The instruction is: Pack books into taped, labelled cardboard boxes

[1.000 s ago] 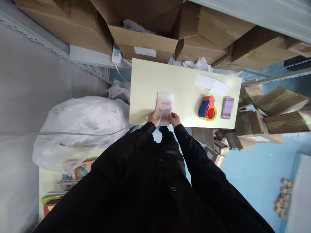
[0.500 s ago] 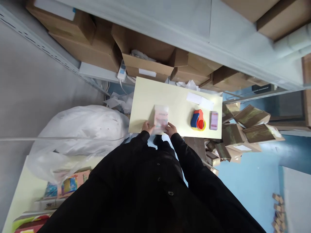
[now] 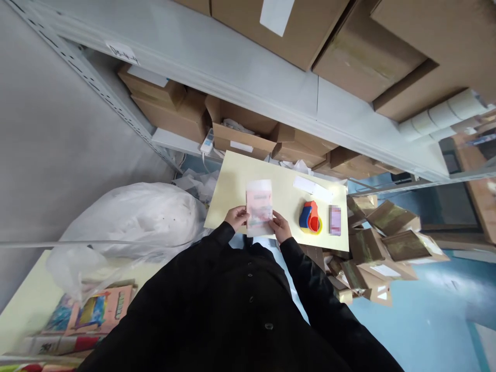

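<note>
Between my two hands is a flat pink packet (image 3: 259, 206) in a translucent whitish bag. It is held up a little above the near edge of the pale yellow table (image 3: 228, 181). My left hand (image 3: 236, 217) pinches its left edge, and my right hand (image 3: 279, 226) grips the lower right edge with fingers closed. What exactly lies inside the bag I cannot make out. To the right on the table sits a red and blue tape dispenser (image 3: 310, 217) with a yellow roll. Beyond it is a small purple pack (image 3: 335, 220), partly blurred out.
White paper slips (image 3: 313, 188) lie at the table's back. Shelving with cardboard boxes (image 3: 244, 135) rises behind. A big white plastic bag (image 3: 132, 217) bulges on the left, above colourful books (image 3: 103, 311). Several cartons (image 3: 372, 248) are piled on the right. A cable (image 3: 96, 244) crosses the left side.
Both hands have lifted the pink packet up from the table and tilted it towards me. My view has tipped upward, showing more of the shelf.
</note>
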`<state>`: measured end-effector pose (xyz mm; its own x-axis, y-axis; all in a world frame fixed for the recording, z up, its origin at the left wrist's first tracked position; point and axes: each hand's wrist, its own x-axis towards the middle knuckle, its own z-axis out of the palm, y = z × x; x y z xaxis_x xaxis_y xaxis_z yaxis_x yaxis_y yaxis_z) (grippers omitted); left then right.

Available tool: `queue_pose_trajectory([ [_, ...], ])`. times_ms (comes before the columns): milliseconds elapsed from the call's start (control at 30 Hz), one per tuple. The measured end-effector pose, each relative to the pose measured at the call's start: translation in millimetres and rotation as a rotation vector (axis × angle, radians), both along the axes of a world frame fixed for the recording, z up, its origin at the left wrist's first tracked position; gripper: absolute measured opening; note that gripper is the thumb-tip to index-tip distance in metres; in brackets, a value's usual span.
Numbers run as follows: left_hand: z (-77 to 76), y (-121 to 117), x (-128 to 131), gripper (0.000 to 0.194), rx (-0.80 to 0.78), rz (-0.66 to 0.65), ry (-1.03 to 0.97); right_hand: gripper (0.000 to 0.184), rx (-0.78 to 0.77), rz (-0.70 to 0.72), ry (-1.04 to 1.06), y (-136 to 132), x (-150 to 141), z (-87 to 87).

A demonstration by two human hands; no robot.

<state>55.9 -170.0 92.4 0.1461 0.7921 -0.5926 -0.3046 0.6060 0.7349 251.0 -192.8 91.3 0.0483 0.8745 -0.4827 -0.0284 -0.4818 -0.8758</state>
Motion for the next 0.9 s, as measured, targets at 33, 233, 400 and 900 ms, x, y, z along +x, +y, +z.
queue_pose_trajectory([
  [33,3.0,-3,1,0.038,0.022,0.017,0.028,0.053,0.018,0.028,-0.006,1,2,2.9],
  [233,27.0,-21,13,0.039,0.084,0.103,0.089,0.039,0.042,0.133,0.109,14,20,27.2],
  [400,43.0,-35,33,0.041,0.097,0.138,0.169,0.032,0.095,0.252,0.104,20,47,35.1],
  [900,38.8,-56,67,0.035,0.051,0.322,0.326,0.026,0.021,0.313,0.217,28,62,11.5],
])
